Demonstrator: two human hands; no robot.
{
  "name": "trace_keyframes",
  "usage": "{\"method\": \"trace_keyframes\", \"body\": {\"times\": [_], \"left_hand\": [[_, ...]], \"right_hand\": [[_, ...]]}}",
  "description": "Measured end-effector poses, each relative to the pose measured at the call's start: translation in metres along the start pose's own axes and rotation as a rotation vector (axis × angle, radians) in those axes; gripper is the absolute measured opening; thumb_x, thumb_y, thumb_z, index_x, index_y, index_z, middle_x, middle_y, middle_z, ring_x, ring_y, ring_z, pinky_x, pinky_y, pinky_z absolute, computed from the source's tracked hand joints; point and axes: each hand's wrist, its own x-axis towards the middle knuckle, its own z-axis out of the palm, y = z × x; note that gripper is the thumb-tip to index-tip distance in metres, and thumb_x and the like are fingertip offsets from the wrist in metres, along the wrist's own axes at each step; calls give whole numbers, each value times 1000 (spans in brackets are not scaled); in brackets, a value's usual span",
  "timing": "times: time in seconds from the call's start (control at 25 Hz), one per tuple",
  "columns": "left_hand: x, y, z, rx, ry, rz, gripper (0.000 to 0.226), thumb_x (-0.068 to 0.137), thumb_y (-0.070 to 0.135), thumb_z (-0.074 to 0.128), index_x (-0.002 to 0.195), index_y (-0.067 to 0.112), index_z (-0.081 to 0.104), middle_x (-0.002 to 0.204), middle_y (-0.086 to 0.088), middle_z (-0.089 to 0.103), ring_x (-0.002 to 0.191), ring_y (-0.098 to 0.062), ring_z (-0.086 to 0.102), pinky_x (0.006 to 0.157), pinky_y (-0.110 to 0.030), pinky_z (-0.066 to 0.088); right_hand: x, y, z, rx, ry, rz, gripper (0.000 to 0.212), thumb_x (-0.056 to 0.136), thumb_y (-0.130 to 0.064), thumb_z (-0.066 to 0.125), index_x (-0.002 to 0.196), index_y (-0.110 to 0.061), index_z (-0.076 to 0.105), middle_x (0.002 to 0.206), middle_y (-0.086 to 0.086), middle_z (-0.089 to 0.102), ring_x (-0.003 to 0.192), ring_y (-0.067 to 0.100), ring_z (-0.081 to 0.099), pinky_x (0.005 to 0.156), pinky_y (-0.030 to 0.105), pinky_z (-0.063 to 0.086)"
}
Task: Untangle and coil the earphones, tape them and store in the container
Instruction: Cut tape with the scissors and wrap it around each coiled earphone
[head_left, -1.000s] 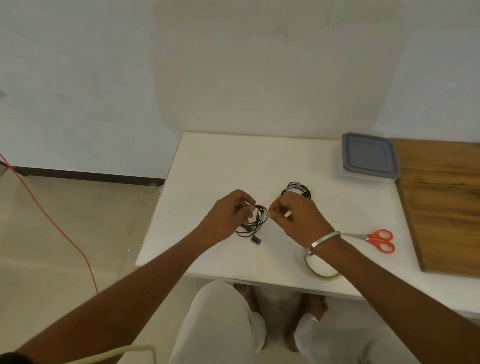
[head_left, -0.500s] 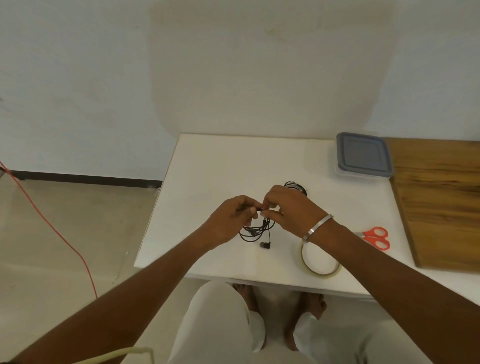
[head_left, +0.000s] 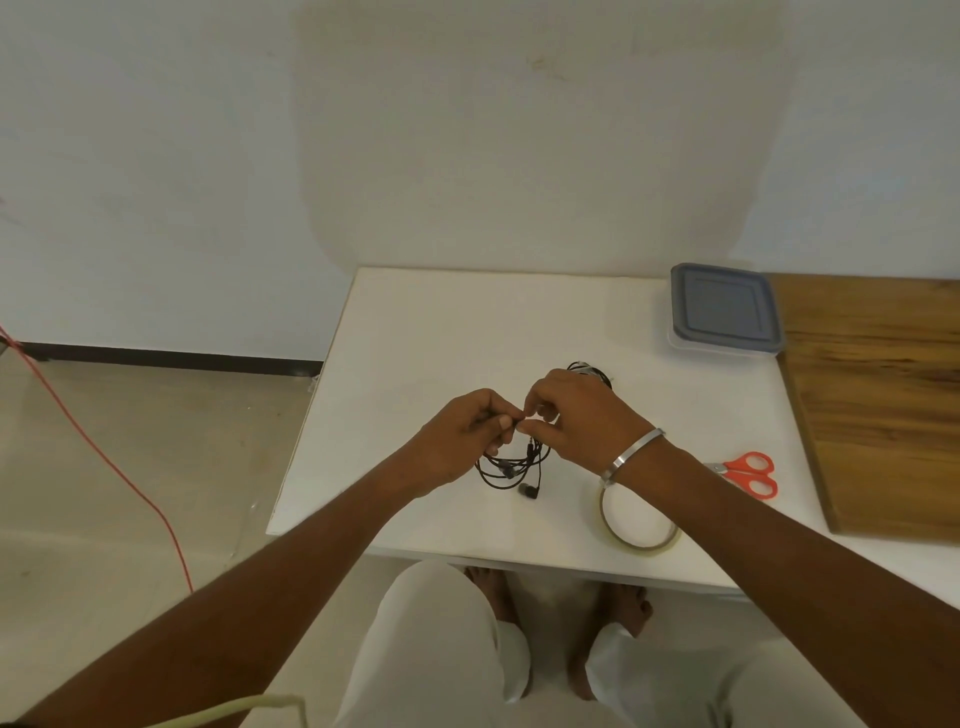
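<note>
Pinching the black earphones (head_left: 511, 465) over the white bench (head_left: 415, 332), the left hand (head_left: 462, 441) and right hand (head_left: 576, 415) are meeting fingertip to fingertip. The tape (head_left: 639, 525), scissors (head_left: 748, 474) and closed container (head_left: 724, 309) are lying nearby.

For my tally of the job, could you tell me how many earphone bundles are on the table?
2: one black bundle held between both hands, and a second bundle behind the right hand, mostly hidden.

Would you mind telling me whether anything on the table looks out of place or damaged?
Nothing stands out. The earphones hang loosely looped between the left hand and right hand; the tape roll, scissors and lidded container lie intact.
</note>
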Motion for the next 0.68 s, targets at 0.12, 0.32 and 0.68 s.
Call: {"method": "trace_keyframes", "body": {"times": [0.12, 0.32, 0.68], "left_hand": [[0, 2, -2, -35, -16, 14, 19, 101, 3, 42, 107, -2, 59, 74, 0, 55, 62, -8, 47, 66, -19, 46], [1, 3, -3, -57, -26, -1, 21, 101, 3, 42, 108, 0, 61, 74, 1, 55, 61, -6, 48, 66, -19, 46], [2, -1, 3, -210, -51, -41, 22, 102, 8, 43, 104, 10, 65, 79, -3, 55, 62, -8, 47, 68, -21, 47]], "right_hand": [[-4, -4, 2, 49, 30, 40, 24, 82, -33, 65, 97, -15, 61, 82, -5, 53, 74, 11, 51, 74, 31, 49], [-10, -10, 6, 143, 78, 133, 42, 82, -30, 67, 119, -16, 52, 85, 0, 61, 74, 12, 55, 76, 33, 51], [-19, -4, 19, 53, 393, 17, 21, 73, -21, 76, 83, -14, 59, 97, 3, 40, 87, 11, 34, 75, 20, 31]]}}
